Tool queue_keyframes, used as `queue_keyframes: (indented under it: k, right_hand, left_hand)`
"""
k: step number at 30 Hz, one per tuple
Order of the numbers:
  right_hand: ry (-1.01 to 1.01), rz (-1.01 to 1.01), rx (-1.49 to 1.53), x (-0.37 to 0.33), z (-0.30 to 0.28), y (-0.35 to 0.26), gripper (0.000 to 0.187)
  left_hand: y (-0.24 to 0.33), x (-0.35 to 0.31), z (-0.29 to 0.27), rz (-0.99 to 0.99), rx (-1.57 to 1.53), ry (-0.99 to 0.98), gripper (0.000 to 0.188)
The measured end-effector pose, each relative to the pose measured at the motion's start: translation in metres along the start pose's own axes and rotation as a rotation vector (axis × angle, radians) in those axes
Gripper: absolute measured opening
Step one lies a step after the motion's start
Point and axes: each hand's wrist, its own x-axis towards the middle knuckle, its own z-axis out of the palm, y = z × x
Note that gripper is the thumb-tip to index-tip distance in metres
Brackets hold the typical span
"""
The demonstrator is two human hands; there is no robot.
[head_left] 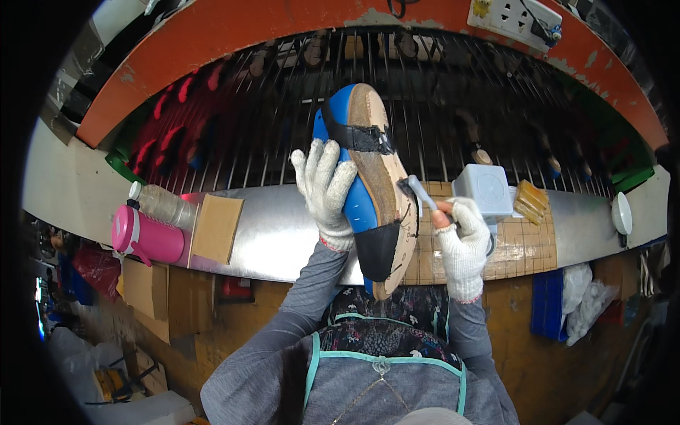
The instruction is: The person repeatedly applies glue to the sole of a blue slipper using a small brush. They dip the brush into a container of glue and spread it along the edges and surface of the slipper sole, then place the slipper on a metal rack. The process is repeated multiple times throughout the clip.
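A sandal [383, 184] on a blue last is held up sole-side, with black straps wrapped over the cork-like side and a pale sole. My gloved left hand [325, 185] grips it along the blue side; its thumb is hidden. In my gloved right hand [462, 237], a small brush [423, 193] with a pale grey handle is pinched between bare-tipped fingers. The brush's dark bristles touch the sole near its middle, and black lines mark the sole below. Just beyond the right hand stands a light grey box-shaped container [484, 191].
Metal bars [425, 127] of a rack carry several shoes, with red glow at left. On the ledge are a pink jug [152, 236], a clear bottle [166, 203], cardboard [218, 229], yellowish blocks [530, 201] and a white bowl [621, 213]. A blue crate [548, 306] sits below right.
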Motion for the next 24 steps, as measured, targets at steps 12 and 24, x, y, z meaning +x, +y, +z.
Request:
queue_keyframes:
  k: [12, 24]
  right_hand:
    - [-0.158, 0.245, 0.149, -0.040, 0.007, -0.026, 0.022]
    - [0.021, -0.113, -0.216, -0.008, 0.020, -0.014, 0.022]
  left_hand:
    - [-0.025, -0.007, -0.008, 0.048, 0.266, -0.054, 0.068]
    - [-0.018, -0.008, -0.009, -0.060, 0.197, -0.012, 0.039]
